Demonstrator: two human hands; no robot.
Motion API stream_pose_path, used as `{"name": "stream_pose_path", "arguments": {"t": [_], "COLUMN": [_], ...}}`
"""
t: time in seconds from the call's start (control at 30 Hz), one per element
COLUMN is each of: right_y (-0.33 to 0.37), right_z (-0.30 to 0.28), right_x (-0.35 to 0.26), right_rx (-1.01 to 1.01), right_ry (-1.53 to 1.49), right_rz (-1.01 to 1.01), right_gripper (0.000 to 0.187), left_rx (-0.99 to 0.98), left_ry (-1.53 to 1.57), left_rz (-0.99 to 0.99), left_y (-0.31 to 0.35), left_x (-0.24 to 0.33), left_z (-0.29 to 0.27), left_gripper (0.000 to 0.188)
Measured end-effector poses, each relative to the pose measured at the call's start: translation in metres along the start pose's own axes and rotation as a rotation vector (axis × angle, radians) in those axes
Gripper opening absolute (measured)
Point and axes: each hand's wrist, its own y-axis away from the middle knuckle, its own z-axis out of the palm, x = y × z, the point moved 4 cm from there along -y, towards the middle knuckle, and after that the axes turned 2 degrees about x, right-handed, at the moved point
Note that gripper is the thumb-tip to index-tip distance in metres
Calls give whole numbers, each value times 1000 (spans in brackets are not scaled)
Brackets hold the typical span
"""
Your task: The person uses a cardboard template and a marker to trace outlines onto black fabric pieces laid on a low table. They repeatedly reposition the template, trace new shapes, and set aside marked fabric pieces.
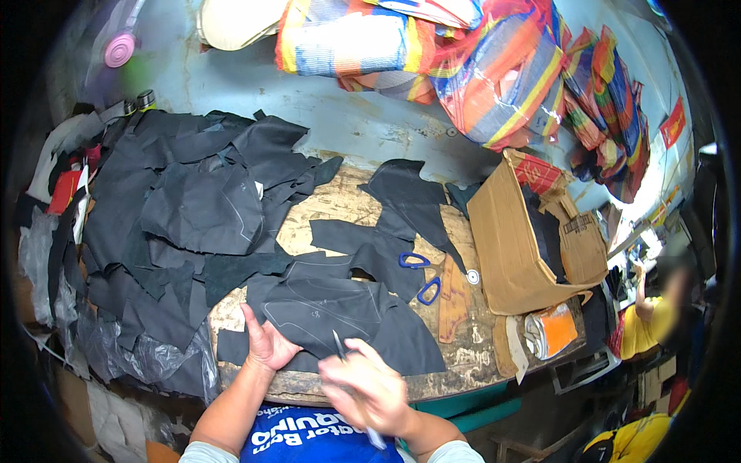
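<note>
A black leather-like piece (pixel 324 305) with thin white outlines drawn on it lies at the table's near edge. My left hand (pixel 268 342) is open at its lower left edge, thumb raised and fingers spread, holding nothing. My right hand (pixel 369 392), slightly blurred, is closed around a slim pen (pixel 339 345), its dark tip pointing up over the piece's lower part. I cannot tell whether the tip touches the material. Beyond the piece lie blue-handled scissors (pixel 429 291), their blades mostly hidden, and a curved brown pattern piece (pixel 454 305).
Dark sheets (pixel 202 204) are heaped on the left, some white-marked, above clear plastic (pixel 154 359). At right stand an open cardboard box (pixel 505 239) and an orange-and-white packet (pixel 552 332). Striped mesh bags (pixel 498 73) hang above. A person in yellow (pixel 652 320) is farther right.
</note>
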Motion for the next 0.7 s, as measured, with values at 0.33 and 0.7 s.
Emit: {"name": "stream_pose_path", "arguments": {"t": [0.33, 0.7], "right_y": [-3, -40], "right_z": [-41, -22], "right_x": [-85, -107], "right_rx": [-223, -324], "right_ry": [-99, -408], "right_rz": [-333, -376], "right_gripper": [21, 19], "left_rx": [372, 455], "left_ry": [-54, -93], "left_rz": [-55, -36], "left_y": [-1, 0], "left_x": [-6, -5], "left_z": [-28, -30], "left_gripper": [51, 38]}}
